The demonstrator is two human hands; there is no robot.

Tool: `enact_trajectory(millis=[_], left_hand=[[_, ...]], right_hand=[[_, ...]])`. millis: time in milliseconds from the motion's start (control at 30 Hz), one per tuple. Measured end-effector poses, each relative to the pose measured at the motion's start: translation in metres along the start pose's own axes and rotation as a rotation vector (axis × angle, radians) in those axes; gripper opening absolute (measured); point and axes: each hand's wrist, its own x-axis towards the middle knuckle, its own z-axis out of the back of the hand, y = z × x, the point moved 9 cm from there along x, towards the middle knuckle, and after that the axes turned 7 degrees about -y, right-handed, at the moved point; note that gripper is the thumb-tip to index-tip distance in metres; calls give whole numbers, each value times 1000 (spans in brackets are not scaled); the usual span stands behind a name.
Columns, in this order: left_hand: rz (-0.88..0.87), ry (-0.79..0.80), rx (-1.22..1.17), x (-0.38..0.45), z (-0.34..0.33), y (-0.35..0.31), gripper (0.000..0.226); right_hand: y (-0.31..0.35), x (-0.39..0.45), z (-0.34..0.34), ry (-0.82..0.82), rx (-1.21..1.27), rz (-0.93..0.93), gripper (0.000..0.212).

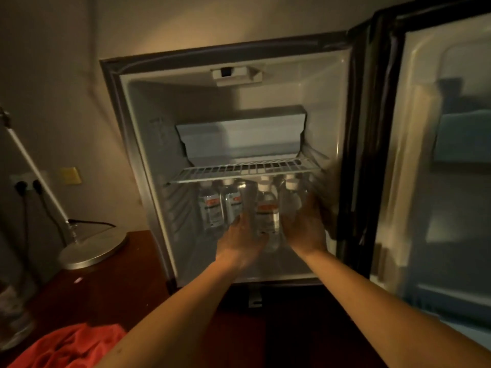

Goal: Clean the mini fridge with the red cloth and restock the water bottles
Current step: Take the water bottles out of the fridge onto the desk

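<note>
The mini fridge (148, 160) stands open, its door (425, 155) swung to the right. Several clear water bottles with white caps stand on the fridge floor under the wire shelf (247, 168). My left hand (239, 236) grips the left side of the front centre water bottle (267, 212). My right hand (305, 227) reaches in beside it, its blurred fingers curled round the right-hand water bottle (292, 197). Two more bottles (212, 208) stand at the back left. The red cloth (71, 346) lies crumpled at the bottom left, away from both hands.
A lamp with a round metal base (93, 251) stands on the dark wooden surface (119, 288) left of the fridge, with plugs in a wall socket (26, 184) behind it. A small white compartment (241, 136) sits above the shelf.
</note>
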Motion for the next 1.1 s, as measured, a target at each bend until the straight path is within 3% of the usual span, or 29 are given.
enact_trajectory(millis=[67,167,367,467,600,667,767,933,1100], left_hand=[[-7,-24,-54,12,-10,-7,88],[16,-24,-181,30,-25,-7,101],[56,-102,-410,50,-37,-4,69],[56,-116,-428,48,-33,-3,66],[74,-111,-460,29,-15,2,71],[79,-89,-440,13,-6,9,75],[104,-55,-447,-14,13,24,60],[105,-180,-314,-55,76,44,57],[77,-252,-288,-99,132,71,57]], right_hand=[[-6,12,-19,34,46,-24,84],[-20,31,-39,76,18,-51,68],[-13,26,-23,7,71,-69,31],[-11,25,-22,-4,52,-30,43],[2,11,-10,-20,41,69,39],[3,-4,-11,41,56,70,52],[22,-26,-4,63,48,102,58],[73,-66,12,116,267,182,59],[122,-112,3,216,308,288,62]])
